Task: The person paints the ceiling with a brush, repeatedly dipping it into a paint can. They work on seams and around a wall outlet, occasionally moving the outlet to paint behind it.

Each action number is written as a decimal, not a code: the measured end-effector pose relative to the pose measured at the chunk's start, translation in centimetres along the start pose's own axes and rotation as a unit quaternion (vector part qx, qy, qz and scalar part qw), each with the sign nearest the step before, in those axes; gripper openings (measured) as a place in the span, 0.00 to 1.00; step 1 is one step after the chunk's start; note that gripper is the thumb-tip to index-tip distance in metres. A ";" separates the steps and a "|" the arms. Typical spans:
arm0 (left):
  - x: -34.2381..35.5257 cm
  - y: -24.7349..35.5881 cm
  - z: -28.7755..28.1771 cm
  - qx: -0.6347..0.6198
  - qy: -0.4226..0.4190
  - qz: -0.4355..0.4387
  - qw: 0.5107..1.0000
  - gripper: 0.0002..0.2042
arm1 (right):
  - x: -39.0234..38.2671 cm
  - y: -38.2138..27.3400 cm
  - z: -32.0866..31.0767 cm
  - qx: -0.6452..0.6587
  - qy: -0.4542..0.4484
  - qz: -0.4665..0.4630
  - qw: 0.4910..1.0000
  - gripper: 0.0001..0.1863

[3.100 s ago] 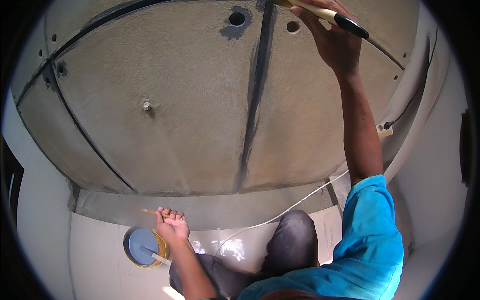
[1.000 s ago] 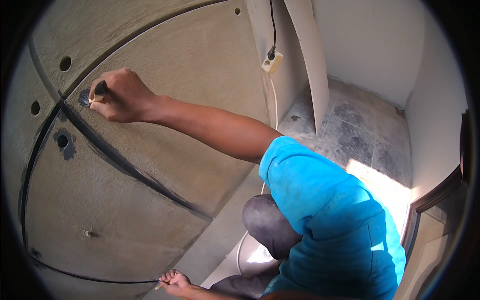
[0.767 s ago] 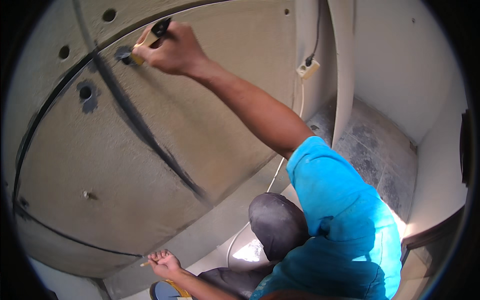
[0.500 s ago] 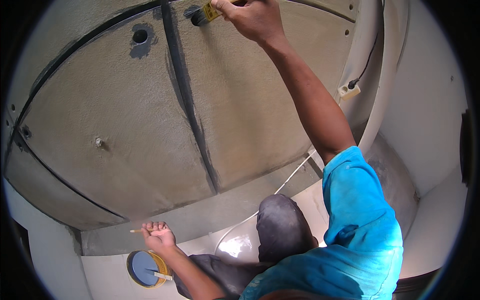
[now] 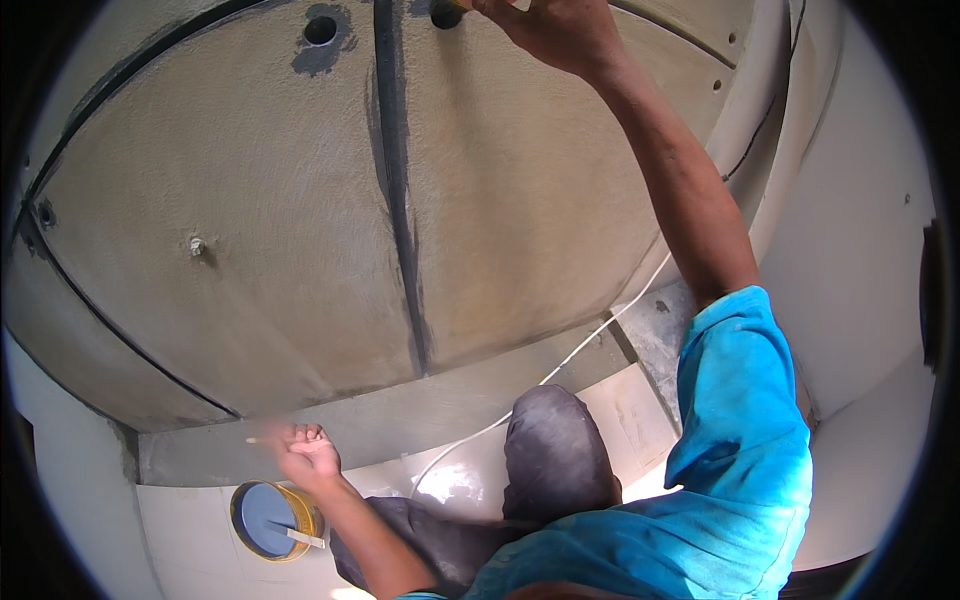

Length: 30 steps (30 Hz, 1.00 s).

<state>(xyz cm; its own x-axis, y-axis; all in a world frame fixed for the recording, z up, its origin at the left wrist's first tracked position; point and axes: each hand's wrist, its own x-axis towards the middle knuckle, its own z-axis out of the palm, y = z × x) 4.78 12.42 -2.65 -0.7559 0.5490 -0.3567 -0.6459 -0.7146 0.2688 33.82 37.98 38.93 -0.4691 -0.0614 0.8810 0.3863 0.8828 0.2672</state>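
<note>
My right hand (image 5: 560, 30) is closed around a paintbrush at the top edge, mostly hidden by the hand, at a dark hole (image 5: 446, 14) in the beige textured wall (image 5: 520, 200). Black painted grooves (image 5: 398, 230) cross this wall, and grey paint rings another hole (image 5: 320, 31). Low on the left, my left hand (image 5: 308, 455) is palm up, fingers curled on a thin pale stick (image 5: 255, 440). Below it a yellow bucket (image 5: 310, 505) holds blue-grey liquid, with a flat pale stick (image 5: 305, 538) in it.
A white cord (image 5: 580, 350) runs along the wall's foot and across the tiled floor (image 5: 185, 530) beside my bent knee (image 5: 555, 440). A black cable (image 5: 750, 140) hangs at the right. Pale side walls (image 5: 860, 300) stand at both sides, and a small fitting (image 5: 197, 246) sticks out of the beige wall.
Since the earliest frame, dark paint has appeared around the hole under my right hand. The view swung right and back; my right hand stays at that hole, my left still grips the stick.
</note>
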 end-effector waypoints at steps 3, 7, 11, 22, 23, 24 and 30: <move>0.8 0.4 -1.0 -0.007 -0.005 0.012 1.000 0.06 | 0.2 -1.7 0.0 -0.104 -0.041 -0.130 0.985 0.02; 1.0 -0.8 -1.6 -0.027 -0.035 -0.014 0.999 0.08 | 0.8 -3.2 -0.5 -0.037 -0.072 -0.009 0.997 0.05; 0.5 -0.4 -1.5 -0.025 -0.038 -0.019 0.999 0.08 | 2.6 -3.3 0.2 -0.117 -0.075 0.029 0.990 0.08; 0.9 0.4 -1.3 -0.018 -0.017 -0.012 1.000 0.10 | 7.0 -5.2 -0.2 -0.204 -0.206 0.083 0.953 0.12; 1.0 0.3 -1.3 -0.021 -0.021 -0.016 0.999 0.10 | 7.0 -5.9 -0.1 -0.212 -0.227 0.106 0.944 0.12; 1.1 0.0 -1.4 -0.022 -0.026 -0.021 0.999 0.09 | 6.9 -6.2 -0.2 -0.222 -0.249 0.131 0.934 0.12; 0.9 -0.7 -1.2 -0.027 -0.035 -0.033 0.998 0.09 | 5.0 -4.2 -0.1 -0.201 -0.187 -0.043 0.961 0.07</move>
<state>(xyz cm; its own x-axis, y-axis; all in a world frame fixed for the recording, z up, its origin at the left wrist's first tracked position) 4.68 12.88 -4.19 -0.7182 0.6238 -0.3083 -0.6897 -0.6966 0.1974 29.91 33.92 42.22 -0.7370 0.1117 0.6666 0.5729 0.6265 0.5285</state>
